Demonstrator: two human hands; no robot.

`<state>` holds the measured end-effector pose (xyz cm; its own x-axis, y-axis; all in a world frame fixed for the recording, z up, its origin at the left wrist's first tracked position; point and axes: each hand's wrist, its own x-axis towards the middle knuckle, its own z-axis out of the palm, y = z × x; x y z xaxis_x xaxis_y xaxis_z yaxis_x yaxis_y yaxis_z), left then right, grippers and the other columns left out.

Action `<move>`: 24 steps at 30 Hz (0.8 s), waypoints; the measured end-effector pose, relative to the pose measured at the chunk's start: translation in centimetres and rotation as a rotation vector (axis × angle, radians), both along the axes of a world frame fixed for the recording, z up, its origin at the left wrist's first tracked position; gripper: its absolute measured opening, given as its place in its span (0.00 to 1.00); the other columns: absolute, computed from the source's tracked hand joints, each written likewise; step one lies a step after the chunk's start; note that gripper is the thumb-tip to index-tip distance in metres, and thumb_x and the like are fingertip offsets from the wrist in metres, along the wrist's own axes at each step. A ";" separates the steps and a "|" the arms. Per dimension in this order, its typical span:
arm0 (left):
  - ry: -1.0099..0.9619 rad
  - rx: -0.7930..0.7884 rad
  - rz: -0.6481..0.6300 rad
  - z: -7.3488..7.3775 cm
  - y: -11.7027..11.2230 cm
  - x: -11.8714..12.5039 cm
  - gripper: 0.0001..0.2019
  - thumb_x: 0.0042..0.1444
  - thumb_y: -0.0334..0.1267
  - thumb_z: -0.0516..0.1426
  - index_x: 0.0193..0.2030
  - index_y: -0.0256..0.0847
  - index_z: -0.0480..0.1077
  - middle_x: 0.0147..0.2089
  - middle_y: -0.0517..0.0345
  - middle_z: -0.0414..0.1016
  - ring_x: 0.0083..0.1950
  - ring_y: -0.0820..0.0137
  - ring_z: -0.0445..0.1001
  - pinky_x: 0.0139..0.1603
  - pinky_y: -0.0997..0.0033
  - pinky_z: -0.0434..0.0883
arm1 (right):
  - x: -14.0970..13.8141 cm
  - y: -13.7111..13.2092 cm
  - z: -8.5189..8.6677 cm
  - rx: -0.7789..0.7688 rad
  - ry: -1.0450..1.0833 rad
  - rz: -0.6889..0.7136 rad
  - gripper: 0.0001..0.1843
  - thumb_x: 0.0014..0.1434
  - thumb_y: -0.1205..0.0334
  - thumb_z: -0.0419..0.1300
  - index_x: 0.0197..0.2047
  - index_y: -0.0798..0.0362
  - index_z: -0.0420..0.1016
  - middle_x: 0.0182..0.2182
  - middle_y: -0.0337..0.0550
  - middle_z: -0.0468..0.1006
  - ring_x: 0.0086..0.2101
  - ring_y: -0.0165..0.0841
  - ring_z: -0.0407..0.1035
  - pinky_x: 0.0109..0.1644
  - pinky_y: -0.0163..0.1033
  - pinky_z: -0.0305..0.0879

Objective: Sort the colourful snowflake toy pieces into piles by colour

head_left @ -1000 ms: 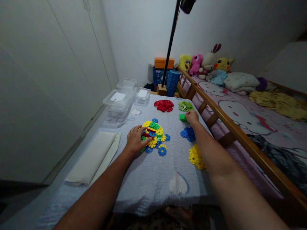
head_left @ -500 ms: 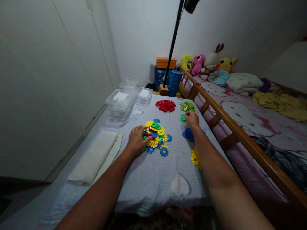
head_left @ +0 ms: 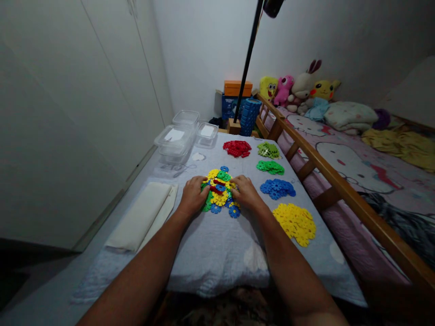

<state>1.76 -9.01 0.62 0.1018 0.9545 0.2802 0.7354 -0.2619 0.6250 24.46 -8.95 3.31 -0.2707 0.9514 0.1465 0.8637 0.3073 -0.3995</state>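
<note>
A mixed pile of notched plastic discs (head_left: 219,198) in yellow, blue and green, with a few red connector pieces (head_left: 217,188), lies in the middle of the cloth-covered table. My left hand (head_left: 194,195) rests against its left side, fingers apart. At the pile's right edge, my right hand (head_left: 246,192) touches the discs with bent, spread fingers; its fingertips are partly hidden. Sorted by colour to the right are yellow discs (head_left: 295,222), blue discs (head_left: 277,188), green discs (head_left: 270,167) and light green discs (head_left: 268,150). Red pieces (head_left: 237,148) are heaped at the back.
Clear plastic containers (head_left: 175,140) stand at the back left, with a smaller container (head_left: 207,131) beside them. A folded cream cloth (head_left: 141,216) lies on the left. A wooden bed rail (head_left: 322,174) borders the right side. Behind the table rises a black pole (head_left: 248,63).
My right hand has moved from the green discs back to the right side of the mixed pile, uncovering the blue and yellow heaps. My left hand stays at the pile.
</note>
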 end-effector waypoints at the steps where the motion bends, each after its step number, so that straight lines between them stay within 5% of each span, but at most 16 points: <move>1: 0.005 0.001 -0.006 0.0 0.0 0.0 0.15 0.60 0.40 0.54 0.52 0.41 0.74 0.56 0.46 0.78 0.60 0.55 0.73 0.65 0.51 0.67 | -0.1 0.0 -0.2 0.000 -0.012 0.009 0.17 0.62 0.68 0.61 0.53 0.54 0.80 0.51 0.52 0.77 0.52 0.39 0.68 0.60 0.43 0.60; 17: 0.068 -0.023 -0.019 0.1 0.1 0.0 0.16 0.60 0.42 0.54 0.51 0.41 0.74 0.54 0.45 0.78 0.58 0.54 0.74 0.63 0.51 0.69 | 0.9 0.1 0.9 0.076 0.115 -0.057 0.11 0.65 0.69 0.57 0.41 0.53 0.83 0.41 0.49 0.81 0.45 0.37 0.72 0.54 0.40 0.63; 24: 0.076 -0.015 -0.033 0.3 0.0 0.0 0.15 0.60 0.43 0.54 0.50 0.42 0.75 0.54 0.46 0.79 0.57 0.55 0.74 0.62 0.51 0.69 | 6.2 -1.5 3.9 0.020 0.304 -0.171 0.10 0.61 0.63 0.56 0.34 0.52 0.79 0.31 0.41 0.80 0.34 0.34 0.71 0.43 0.37 0.64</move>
<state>1.73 -8.99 0.90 0.1540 0.9544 0.2558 0.7722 -0.2778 0.5715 30.70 -10.42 7.21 -0.0488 0.9754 0.2149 0.7460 0.1787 -0.6415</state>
